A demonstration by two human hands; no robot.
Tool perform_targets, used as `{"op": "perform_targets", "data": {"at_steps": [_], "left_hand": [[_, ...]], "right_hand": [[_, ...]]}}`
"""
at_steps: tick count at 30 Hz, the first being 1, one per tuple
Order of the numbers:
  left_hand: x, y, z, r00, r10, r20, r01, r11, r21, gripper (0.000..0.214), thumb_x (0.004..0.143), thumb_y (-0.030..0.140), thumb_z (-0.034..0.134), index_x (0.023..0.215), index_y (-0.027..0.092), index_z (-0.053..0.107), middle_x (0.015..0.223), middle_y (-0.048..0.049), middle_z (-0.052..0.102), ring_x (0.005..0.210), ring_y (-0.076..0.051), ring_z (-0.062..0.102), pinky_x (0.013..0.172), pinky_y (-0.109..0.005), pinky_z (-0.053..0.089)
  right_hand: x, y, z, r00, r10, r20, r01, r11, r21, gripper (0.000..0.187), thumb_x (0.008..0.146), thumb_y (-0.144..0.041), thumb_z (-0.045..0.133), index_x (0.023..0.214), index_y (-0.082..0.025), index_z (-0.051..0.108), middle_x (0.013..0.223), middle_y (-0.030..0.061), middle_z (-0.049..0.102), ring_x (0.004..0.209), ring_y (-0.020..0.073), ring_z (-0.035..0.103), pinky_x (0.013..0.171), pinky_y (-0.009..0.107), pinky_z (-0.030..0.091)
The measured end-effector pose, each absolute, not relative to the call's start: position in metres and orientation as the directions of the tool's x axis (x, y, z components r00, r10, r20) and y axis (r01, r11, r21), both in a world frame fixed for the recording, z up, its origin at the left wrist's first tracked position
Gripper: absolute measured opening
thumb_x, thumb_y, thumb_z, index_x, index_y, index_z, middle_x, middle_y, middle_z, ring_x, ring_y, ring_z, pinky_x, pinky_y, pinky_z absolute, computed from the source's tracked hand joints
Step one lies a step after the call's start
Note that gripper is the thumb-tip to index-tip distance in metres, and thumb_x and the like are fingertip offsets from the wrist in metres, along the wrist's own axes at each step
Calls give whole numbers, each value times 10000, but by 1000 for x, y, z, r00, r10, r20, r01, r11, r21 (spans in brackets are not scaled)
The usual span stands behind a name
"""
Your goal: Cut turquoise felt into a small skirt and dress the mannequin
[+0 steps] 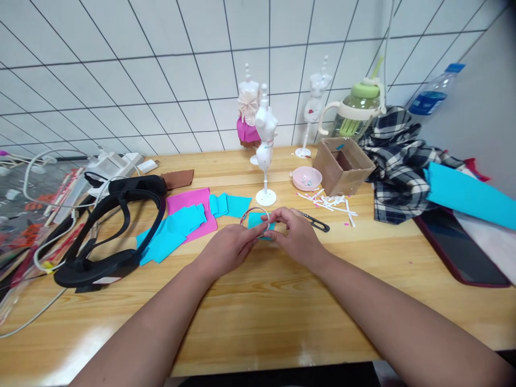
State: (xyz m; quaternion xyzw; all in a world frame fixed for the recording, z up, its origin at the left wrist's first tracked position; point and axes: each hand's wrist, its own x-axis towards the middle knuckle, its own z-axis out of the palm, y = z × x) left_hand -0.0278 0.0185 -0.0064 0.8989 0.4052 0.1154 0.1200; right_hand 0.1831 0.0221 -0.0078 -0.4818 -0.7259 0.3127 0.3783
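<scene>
My left hand [228, 247] and my right hand [293, 232] meet at the middle of the wooden table [262, 301]. Both pinch a small turquoise fabric piece [255, 219] between their fingertips. A thin clear ring of tape [253, 213] stands up over that piece, touching the fingers. Just behind stands a bare white mini mannequin [265, 145] on its round base. Small black thread snips [316, 222] lie right of my right hand.
Turquoise [173, 232] and pink fabric pieces [189, 203] lie left, next to a black head strap [108, 236] and cables. Behind are a dressed mannequin [247, 115], another mannequin [316, 102], a pink dish [307, 178], a cardboard box [342, 164], paper scraps, a plaid cloth [397, 161], bottles.
</scene>
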Motion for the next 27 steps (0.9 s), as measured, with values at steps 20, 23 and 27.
{"op": "perform_targets", "data": {"at_steps": [20,23,27], "left_hand": [[-29,18,9,684,709,172,603,-682,414,318,976,178,402,1122,288,662,1194,-16,709,1139,-179,631,1146,-412,350],[-32,20,6,683,705,190,603,-692,398,330,964,148,406,1123,269,667,1218,-36,701,1162,-177,621,1147,-413,343],[-34,20,4,691,696,195,609,-707,360,358,944,113,400,1110,266,678,1210,-45,701,1168,-185,615,1142,-439,329]], "right_hand": [[182,16,-5,-267,881,390,347,465,-814,225,808,-218,701,985,-247,566,1014,28,725,981,219,665,876,387,491],[182,15,-3,-288,871,397,301,476,-826,365,827,-250,697,1149,-253,525,1011,17,751,1029,224,665,927,405,464],[182,15,-2,-290,867,405,346,490,-800,244,862,-271,670,1090,-247,589,991,12,760,985,221,669,889,387,464]]}}
